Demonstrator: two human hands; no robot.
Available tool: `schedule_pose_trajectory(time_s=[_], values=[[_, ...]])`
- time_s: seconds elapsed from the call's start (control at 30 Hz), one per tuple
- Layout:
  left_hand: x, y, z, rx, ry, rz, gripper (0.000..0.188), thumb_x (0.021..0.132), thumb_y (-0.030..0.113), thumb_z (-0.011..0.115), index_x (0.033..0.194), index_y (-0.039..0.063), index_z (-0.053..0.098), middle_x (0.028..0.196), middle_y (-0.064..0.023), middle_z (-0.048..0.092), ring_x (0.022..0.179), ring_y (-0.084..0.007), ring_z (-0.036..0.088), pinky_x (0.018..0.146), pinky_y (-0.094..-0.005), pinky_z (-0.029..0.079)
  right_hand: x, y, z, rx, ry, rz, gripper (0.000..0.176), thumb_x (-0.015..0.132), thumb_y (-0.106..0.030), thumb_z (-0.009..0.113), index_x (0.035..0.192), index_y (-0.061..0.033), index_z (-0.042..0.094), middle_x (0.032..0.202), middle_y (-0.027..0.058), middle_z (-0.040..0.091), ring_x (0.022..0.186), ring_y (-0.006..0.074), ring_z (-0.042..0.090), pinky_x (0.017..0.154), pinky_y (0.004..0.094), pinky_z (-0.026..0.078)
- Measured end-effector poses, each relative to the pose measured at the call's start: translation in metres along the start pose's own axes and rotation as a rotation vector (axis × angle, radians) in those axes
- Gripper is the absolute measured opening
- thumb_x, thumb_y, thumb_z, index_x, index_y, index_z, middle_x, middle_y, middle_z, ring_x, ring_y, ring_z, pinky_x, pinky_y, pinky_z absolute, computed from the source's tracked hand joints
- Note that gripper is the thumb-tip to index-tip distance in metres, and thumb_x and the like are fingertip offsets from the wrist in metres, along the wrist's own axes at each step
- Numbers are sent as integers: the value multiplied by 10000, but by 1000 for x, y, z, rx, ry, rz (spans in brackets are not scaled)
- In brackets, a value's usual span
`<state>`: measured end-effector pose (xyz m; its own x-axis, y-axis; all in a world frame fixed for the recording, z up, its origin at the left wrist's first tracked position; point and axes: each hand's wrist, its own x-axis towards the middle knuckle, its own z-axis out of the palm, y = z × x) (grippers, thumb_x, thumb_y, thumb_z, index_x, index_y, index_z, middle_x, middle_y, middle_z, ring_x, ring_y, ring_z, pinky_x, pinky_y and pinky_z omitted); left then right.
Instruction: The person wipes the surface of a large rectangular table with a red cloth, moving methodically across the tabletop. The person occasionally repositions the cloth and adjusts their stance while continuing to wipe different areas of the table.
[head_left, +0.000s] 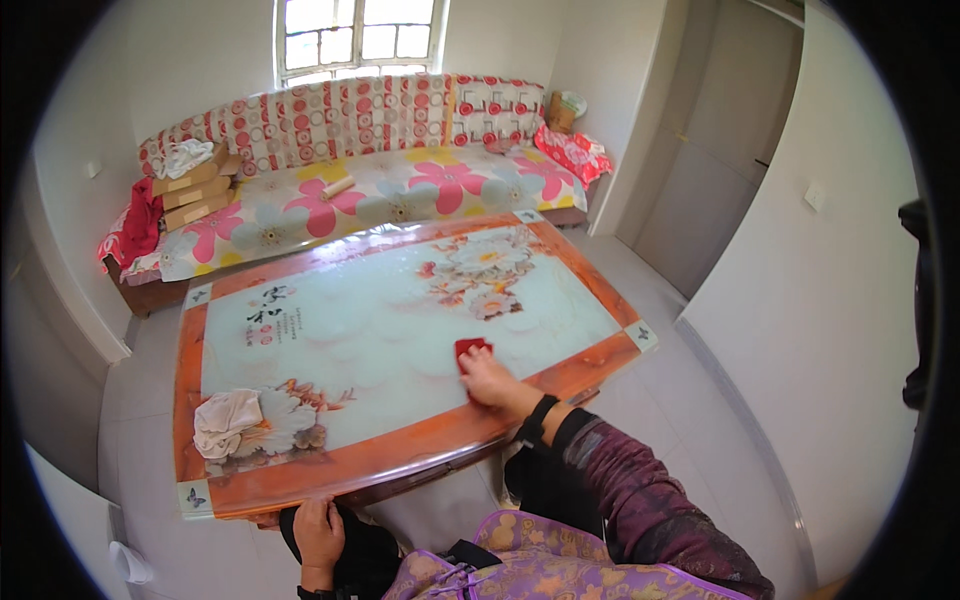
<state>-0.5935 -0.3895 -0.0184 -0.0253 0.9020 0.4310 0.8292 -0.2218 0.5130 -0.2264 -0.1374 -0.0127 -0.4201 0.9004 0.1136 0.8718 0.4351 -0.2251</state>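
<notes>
A low table (375, 330) with a glossy, flower-printed top and an orange-brown border spreads out before me. My right hand (486, 379) presses a folded red cloth (472, 347) onto the top, right of the middle and close to the front border. Down by the front edge, left of centre, is my left hand (319, 532), its fingers curled near my knee and the table's rim. Whether it grips the rim or just rests there is hard to tell. A crumpled beige cloth (227, 422) lies at the table's front left corner.
Behind the table stands a long sofa (375, 180) with floral covers. It bears stacked cardboard boxes (196, 187) on the left and a cardboard-coloured container (562, 112) at the right end. A closed door (705, 142) is at the right. A white bin (130, 562) stands at lower left.
</notes>
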Motion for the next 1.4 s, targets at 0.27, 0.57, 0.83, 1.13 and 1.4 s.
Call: schedule_pose_trajectory(time_s=[0.27, 0.57, 0.83, 1.13, 1.4], values=[[-1, 1, -4, -35, -2, 22, 126, 840, 56, 589, 959, 20, 608, 927, -173, 643, 886, -381, 612, 780, -438, 491, 19, -152, -2, 118, -432, -220, 539, 893, -202, 593, 1383, -25, 456, 1502, 269, 324, 1400, 450, 290, 1152, 466, 287], [4, 5, -24, -202, -88, 59, 162, 848, 11, 576, 1006, 6, 610, 988, -204, 637, 944, -410, 608, 826, -444, 500, 9, -168, 15, 96, -251, -447, 570, 804, -246, 714, 1301, -27, 539, 1420, 225, 447, 1310, 390, 430, 1086, 435, 380], [65, -71, -93, 168, -3, 29, 462, 798, 35, 621, 1257, 45, 576, 1330, -203, 526, 1291, -388, 446, 1093, -472, 337, 39, -157, 6, 70, -208, -210, 571, 867, -248, 664, 1386, -86, 489, 1503, 203, 382, 1393, 370, 358, 1113, 427, 357], [141, -189, -61, 473, -293, -316, 556, 836, 193, 587, 1373, 65, 523, 1500, -265, 354, 1375, -425, 348, 1153, -469, 279, 12, -166, 18, 200, -168, -330, 526, 840, -158, 680, 1331, -65, 514, 1489, 207, 395, 1392, 397, 350, 1104, 436, 368], [210, -199, -44, 462, -511, -346, 506, 858, 148, 529, 1343, 6, 519, 1442, -314, 399, 1333, -450, 395, 1130, -428, 320, -13, -155, 6, 422, -6, -388, 505, 823, -154, 694, 1287, -38, 534, 1441, 253, 421, 1354, 418, 388, 1090, 467, 361]])
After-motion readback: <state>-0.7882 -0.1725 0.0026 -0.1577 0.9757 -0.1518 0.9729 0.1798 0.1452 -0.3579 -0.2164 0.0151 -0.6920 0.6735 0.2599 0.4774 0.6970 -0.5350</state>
